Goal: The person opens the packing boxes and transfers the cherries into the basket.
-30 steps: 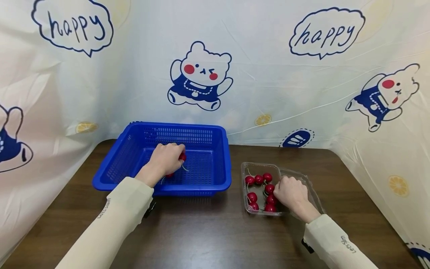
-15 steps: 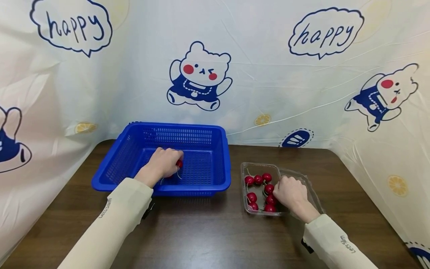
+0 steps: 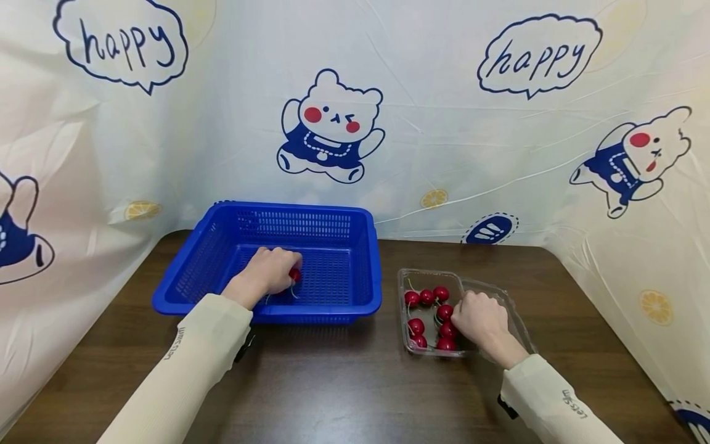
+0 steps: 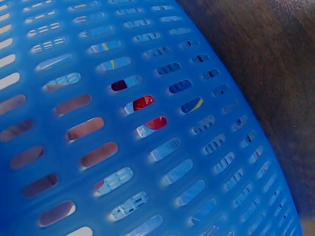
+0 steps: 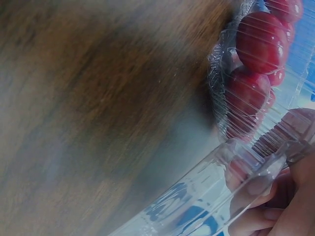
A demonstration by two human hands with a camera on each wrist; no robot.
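My left hand [image 3: 269, 271] is down inside the blue plastic basket [image 3: 366, 296], its fingers curled at a red cherry [image 3: 295, 275] whose pale stem hangs below. The hand covers part of the basket's floor. Through the slots of the basket wall [image 4: 162, 196], the left wrist view shows bits of a red cherry [image 4: 156, 123] and fingers [image 4: 86, 129]. My right hand [image 3: 481, 317] grips a clear plastic box [image 3: 403, 308] at its edge beside the folded-back lid. Several red cherries [image 3: 416, 326] lie in that box, some close to the right hand's knuckles.
Both containers stand on a dark wooden table [image 3: 344, 382], the basket left and the box right, with a gap between them. A printed cloth [image 3: 432, 142] hangs behind and along the sides of the table.
My left hand has lowered the cherry toward the basket floor, moving it slightly left and nearer me. Another cherry seen earlier under that hand is now hidden. The right hand stays on the box.
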